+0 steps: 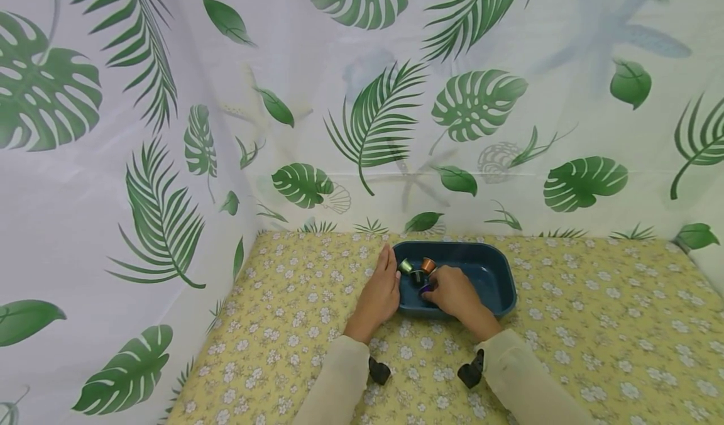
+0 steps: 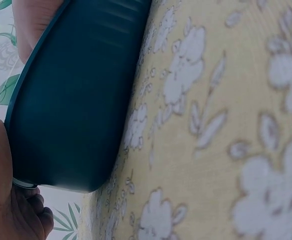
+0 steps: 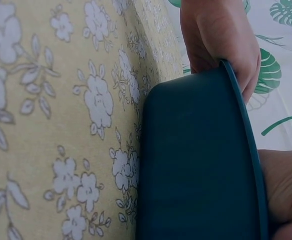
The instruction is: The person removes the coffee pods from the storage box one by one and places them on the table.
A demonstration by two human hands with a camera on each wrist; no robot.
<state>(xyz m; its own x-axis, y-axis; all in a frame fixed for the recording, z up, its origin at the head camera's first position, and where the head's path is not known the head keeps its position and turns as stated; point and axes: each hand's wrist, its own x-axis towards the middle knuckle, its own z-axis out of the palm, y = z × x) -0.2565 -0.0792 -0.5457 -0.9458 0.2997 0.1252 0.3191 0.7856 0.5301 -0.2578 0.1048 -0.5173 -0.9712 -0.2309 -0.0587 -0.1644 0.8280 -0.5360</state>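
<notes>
A dark blue rectangular tray [image 1: 492, 280] rests on the table, its outer wall filling much of both wrist views. My left hand [image 1: 378, 296] holds the tray's left end, with the rim between thumb and fingers. My right hand [image 1: 454, 292] reaches down inside the tray, fingertips pinching a purple coffee capsule [image 1: 425, 290] that they partly hide. Close by in the tray's left half lie a green capsule [image 1: 405, 266], an orange capsule [image 1: 428, 264] and a dark capsule [image 1: 417, 277].
A yellow cloth with white flowers [image 1: 271, 349] covers the table. White sheets with green leaves [image 1: 396, 211] hang behind it and at the left side. Black wrist cameras [image 1: 379, 371] sit at both cuffs.
</notes>
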